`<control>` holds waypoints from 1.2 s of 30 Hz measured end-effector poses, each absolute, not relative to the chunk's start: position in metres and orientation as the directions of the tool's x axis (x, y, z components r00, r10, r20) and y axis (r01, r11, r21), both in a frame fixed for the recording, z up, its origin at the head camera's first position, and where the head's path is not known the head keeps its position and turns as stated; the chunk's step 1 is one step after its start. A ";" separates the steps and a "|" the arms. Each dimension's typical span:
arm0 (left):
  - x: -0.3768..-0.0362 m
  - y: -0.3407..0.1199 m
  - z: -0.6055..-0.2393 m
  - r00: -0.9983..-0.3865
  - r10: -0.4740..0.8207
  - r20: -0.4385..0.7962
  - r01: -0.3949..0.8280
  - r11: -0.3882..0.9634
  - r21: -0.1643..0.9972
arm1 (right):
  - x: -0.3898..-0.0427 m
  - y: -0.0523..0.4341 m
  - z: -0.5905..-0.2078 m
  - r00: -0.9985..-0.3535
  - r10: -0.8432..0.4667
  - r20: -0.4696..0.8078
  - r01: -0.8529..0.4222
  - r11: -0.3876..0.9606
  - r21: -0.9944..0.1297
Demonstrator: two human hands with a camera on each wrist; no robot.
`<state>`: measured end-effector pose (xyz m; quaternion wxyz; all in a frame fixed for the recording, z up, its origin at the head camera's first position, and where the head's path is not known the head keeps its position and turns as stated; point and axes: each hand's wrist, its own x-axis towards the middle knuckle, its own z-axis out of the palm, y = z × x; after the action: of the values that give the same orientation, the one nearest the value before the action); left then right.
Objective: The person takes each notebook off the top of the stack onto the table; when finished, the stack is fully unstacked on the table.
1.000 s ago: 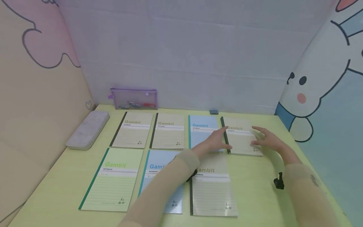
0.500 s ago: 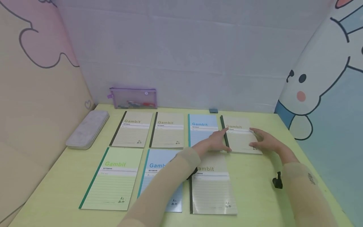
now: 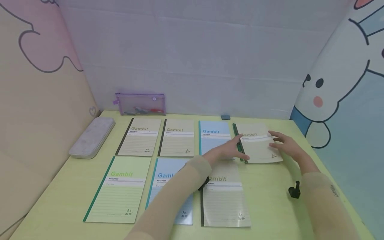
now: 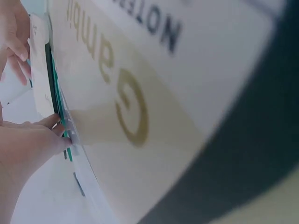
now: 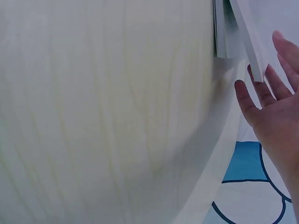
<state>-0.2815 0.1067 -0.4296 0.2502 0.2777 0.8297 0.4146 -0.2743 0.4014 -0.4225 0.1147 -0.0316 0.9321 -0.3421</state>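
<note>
Several "Gambit" notebooks lie in two rows on the yellow-green table (image 3: 270, 200). At the far right of the back row sits a small stack of notebooks (image 3: 260, 146), its beige top one skewed off a green spine beneath. My left hand (image 3: 232, 150) touches the stack's spine with straight fingers. At the stack's right edge my right hand (image 3: 283, 144) rests, fingers relaxed. In the left wrist view my left hand (image 4: 32, 144) meets the green spine (image 4: 58, 107) beyond a beige front-row notebook (image 4: 140, 93). The right wrist view has my right hand (image 5: 273, 112) against the stack's edge (image 5: 233, 32).
A grey pencil case (image 3: 93, 136) lies at the table's left edge. A purple mesh pouch (image 3: 140, 104) leans on the white back panel, and a small blue eraser (image 3: 225, 117) sits by it. Cartoon panels wall in both sides.
The stack's top notebook has turned slightly and slid right, baring the green spine under it. My right hand has moved a little right with it; my left hand stays at the spine.
</note>
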 end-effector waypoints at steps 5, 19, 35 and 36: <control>-0.274 0.108 -0.427 -0.696 0.683 -0.220 0.152 0.440 0.885 | -0.272 0.403 -0.418 -0.979 -0.105 -0.176 0.045 0.728 -0.684; -0.275 0.108 -0.424 -0.772 0.614 -0.163 0.145 0.420 0.896 | -0.259 0.399 -0.391 -0.987 -0.132 -0.091 -0.012 0.626 -0.780; -0.271 0.107 -0.417 -0.827 0.562 -0.015 0.260 0.407 0.876 | -0.232 0.400 -0.350 -0.977 -0.163 -0.135 -0.034 0.750 -0.661; -0.270 0.107 -0.415 -0.826 0.563 -0.006 0.266 0.400 0.877 | -0.230 0.399 -0.348 -0.975 -0.167 -0.150 -0.030 0.759 -0.650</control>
<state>-0.2696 0.1073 -0.4150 0.1528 0.2521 0.8227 0.4861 -0.2302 0.3994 -0.3477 0.0998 -0.0527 0.9326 -0.3429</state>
